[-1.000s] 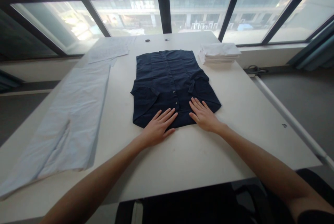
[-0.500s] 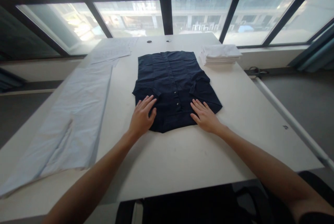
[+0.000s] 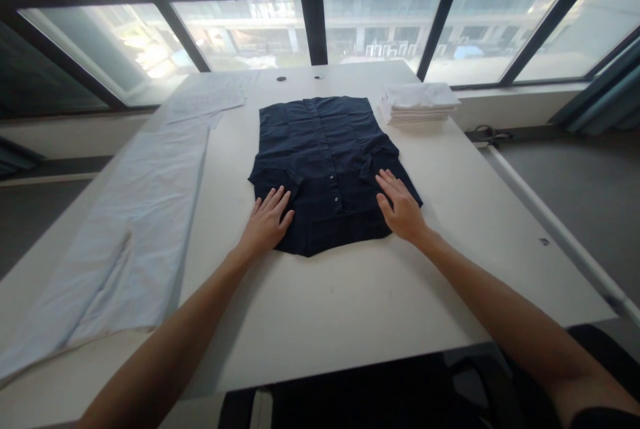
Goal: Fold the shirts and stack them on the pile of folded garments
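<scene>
A dark navy button-up shirt point(image 3: 325, 155) lies folded flat in the middle of the white table point(image 3: 350, 309), buttons facing up. My left hand point(image 3: 266, 222) rests flat on the shirt's near left corner, fingers stretched out. My right hand point(image 3: 400, 209) lies flat on the near right part of the shirt, fingers spread and pointing away from me. Neither hand holds anything.
Pale blue trousers point(image 3: 130, 229) lie spread along the table's left side. A stack of folded white cloth point(image 3: 417, 102) sits at the far right corner. Large windows run behind the table. A white rail point(image 3: 560, 229) runs along the floor at right.
My left hand slid from the shirt's near middle out to its left corner. My right hand moved right and slightly farther up the shirt. The shirt's near edge looks flatter.
</scene>
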`<state>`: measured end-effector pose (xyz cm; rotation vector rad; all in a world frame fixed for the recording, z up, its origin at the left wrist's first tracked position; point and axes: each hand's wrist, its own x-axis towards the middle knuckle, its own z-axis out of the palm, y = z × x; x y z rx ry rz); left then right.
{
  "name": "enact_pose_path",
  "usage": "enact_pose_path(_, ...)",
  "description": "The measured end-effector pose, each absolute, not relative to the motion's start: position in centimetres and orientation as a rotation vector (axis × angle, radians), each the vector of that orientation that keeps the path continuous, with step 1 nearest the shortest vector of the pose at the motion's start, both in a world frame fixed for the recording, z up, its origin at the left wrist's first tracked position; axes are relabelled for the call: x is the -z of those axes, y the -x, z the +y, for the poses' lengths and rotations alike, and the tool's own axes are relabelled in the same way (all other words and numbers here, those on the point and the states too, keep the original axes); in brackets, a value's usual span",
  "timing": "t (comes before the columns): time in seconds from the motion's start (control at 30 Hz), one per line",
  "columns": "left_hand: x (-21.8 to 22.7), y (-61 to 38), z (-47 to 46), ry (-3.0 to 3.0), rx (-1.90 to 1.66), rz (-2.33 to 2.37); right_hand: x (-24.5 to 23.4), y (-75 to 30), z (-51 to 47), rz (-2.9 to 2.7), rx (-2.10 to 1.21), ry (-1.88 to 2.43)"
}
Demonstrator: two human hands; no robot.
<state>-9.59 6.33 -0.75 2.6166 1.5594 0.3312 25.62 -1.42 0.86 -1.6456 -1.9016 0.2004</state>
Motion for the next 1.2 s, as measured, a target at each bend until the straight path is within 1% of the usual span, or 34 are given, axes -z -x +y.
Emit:
enact_pose_path(0.1, 0.8, 9.7, 6.4, -2.621, -0.346, 1.565, -0.1, -26.8, -0.3, -1.862, -0.088, 1.847)
enact_pose_path(0.2, 0.7, 9.6, 6.5, -2.621, -0.326, 1.573, 1.1, -27.4, 0.1, -1.908, -0.073, 2.035)
enact_pose_path(0.3, 0.6, 9.6, 6.4, -2.621, -0.300, 1.582, 1.8, -27.5, 0.0, -1.947, -0.064, 2.104)
enact_pose_path(0.9, 0.9, 9.7, 6.6, -2.642, -0.266, 1.609, 1.5, -27.4, -0.2, -1.838, -0.081, 2.163)
enact_pose_path(1.07, 0.9, 9.7, 6.5, -2.640, -0.273, 1.603, 1.3, -27.6, -0.2, -1.787, -0.085, 2.115)
enact_pose_path(1.2, 0.7, 9.6, 6.5, -2.631, -0.259, 1.613, 0.8, -26.8, -0.8, -1.796, -0.038, 1.934)
